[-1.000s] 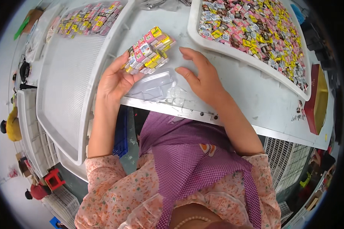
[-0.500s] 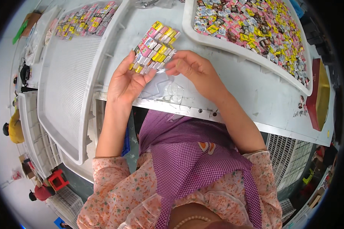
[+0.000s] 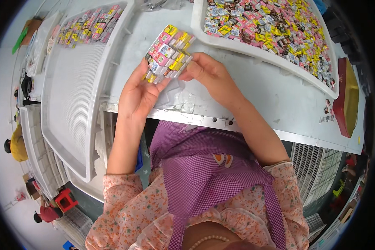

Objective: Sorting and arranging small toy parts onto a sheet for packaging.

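Note:
Between my hands, above the table's front part, is a clear-wrapped pack of small candies [image 3: 167, 54] in pink, yellow and white wrappers, set in tight rows. My left hand [image 3: 138, 91] supports it from below and along its left side, the thumb at the left edge. At the lower right corner, my right hand [image 3: 208, 77] pinches the pack's edge with its fingers bent; some fingertips are hidden behind it. Under the hands, clear plastic film [image 3: 171, 96] lies by the table edge.
On the right, a white tray [image 3: 237, 46] holds a heap of loose wrapped candies. A white mesh tray [image 3: 71, 79] to the left has several finished-looking packs [image 3: 91, 26] at its far end. A dark red box [image 3: 342, 102] stands far right. Other people [image 3: 17, 143] are in the left background.
The right fingers, loosely curled by the corner before, now close on the pack's edge. The pack has turned its top face slightly more toward me. The whole view has shifted a little.

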Available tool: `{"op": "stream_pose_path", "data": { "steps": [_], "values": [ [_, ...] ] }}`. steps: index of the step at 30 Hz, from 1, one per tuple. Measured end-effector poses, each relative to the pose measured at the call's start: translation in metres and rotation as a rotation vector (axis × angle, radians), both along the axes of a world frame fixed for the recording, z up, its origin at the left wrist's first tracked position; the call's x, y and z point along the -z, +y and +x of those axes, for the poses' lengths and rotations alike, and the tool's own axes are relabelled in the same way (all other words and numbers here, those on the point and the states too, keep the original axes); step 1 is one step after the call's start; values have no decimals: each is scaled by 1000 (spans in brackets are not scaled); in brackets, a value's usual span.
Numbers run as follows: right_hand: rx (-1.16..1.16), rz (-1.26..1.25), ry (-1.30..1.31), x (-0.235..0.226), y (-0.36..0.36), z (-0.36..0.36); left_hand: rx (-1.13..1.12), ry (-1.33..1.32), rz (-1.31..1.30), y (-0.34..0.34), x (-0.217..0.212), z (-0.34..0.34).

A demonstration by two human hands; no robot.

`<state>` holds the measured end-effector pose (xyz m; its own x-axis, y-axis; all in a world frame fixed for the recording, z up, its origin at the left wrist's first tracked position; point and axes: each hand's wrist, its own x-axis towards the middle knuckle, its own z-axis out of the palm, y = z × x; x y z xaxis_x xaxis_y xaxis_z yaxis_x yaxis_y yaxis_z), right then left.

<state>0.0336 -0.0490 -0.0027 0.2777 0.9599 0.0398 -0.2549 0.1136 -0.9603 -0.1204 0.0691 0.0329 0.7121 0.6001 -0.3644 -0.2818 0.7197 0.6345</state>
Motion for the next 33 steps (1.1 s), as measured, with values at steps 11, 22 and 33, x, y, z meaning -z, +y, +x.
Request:
{"op": "stream_pose_path", "data": {
  "steps": [11, 22, 33],
  "values": [
    [-42, 3, 435, 10, -1, 6, -35, -7, 126, -4, -24, -20],
    [21, -108, 227, 3, 0, 4, -555, 248, 404, 100, -70, -111],
    [26, -104, 235, 6, -3, 7, -585, 457, 328, 175, -20, -157]
  ]
}}
